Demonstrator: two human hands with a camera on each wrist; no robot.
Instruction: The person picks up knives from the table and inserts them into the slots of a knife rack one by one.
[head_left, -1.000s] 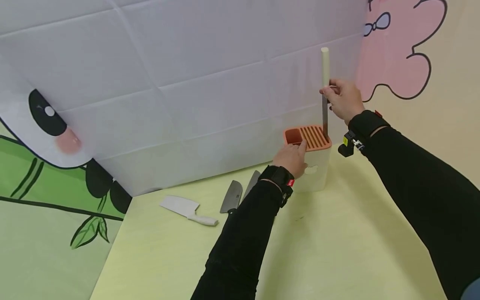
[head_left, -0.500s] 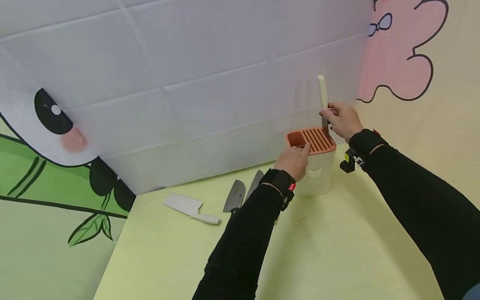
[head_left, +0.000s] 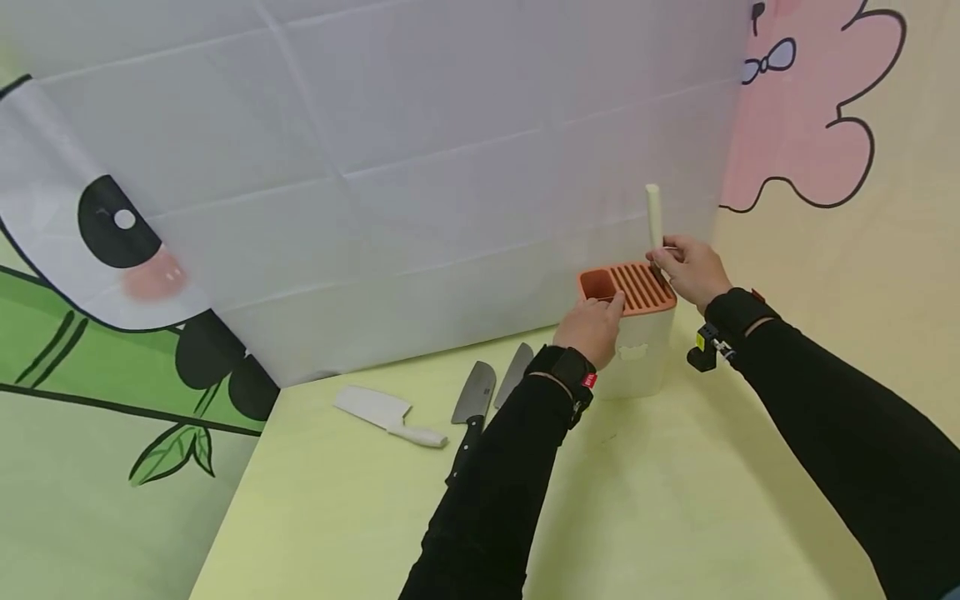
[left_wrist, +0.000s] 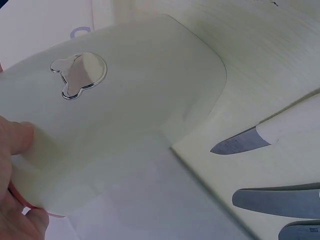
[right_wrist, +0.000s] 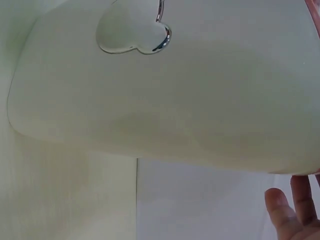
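The right hand [head_left: 693, 271] pinched a knife with a smooth, pale cream handle [head_left: 655, 215] near the handle's base, holding it nearly upright, its blade partly down in a slot at the right end of an orange slotted lid [head_left: 639, 287] on a tall cream-white block [head_left: 637, 371]. The left hand [head_left: 588, 329] gripped the block's front left upper edge. Leftward on the pale yellow-green table [head_left: 322, 517] lay an all-white cleaver [head_left: 386, 412] and a grey-bladed, black-handled cleaver [head_left: 474, 393].

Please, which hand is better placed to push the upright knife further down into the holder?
Probably the right hand: it pinches the knife just above the slots, while the left hand holds the other end of the holder.
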